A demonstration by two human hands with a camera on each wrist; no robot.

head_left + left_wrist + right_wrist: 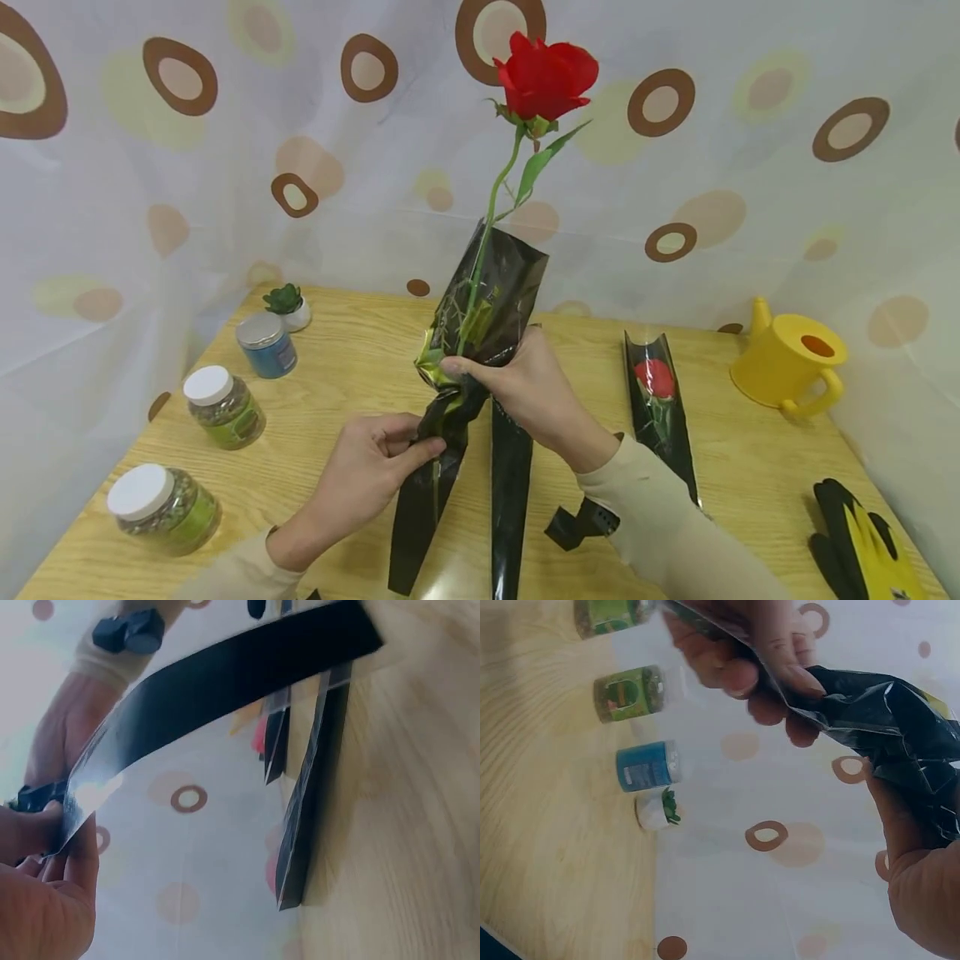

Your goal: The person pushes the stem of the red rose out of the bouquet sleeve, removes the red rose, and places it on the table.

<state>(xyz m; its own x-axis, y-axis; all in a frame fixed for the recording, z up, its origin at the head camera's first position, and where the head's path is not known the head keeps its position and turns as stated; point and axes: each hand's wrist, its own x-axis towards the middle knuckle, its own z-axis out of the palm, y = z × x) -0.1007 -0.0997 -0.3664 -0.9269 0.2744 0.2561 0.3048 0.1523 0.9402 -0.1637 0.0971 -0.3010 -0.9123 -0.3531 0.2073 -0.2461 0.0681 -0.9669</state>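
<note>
A red rose [546, 79] on a long green stem rises out of a black flower sleeve [517, 279], its bloom well above the opening. My right hand [538, 390] grips the crumpled middle of the sleeve, thumb across its front. Lower down, my left hand [367, 467] pinches the narrow part between thumb and fingers. The sleeve's flat tail [232, 679] sticks out past the left hand in the left wrist view. Twisted, creased film [870, 712] stretches between both hands in the right wrist view. The lower stem is hidden inside the sleeve.
Behind the held sleeve, another black sleeve [512, 500] lies on the wooden table. A wrapped rose [656, 383], a yellow watering can [772, 367] and gloves [870, 542] lie to the right. Along the left edge stand a small potted plant [294, 308], a blue jar [267, 350] and two white-lidded jars [225, 408].
</note>
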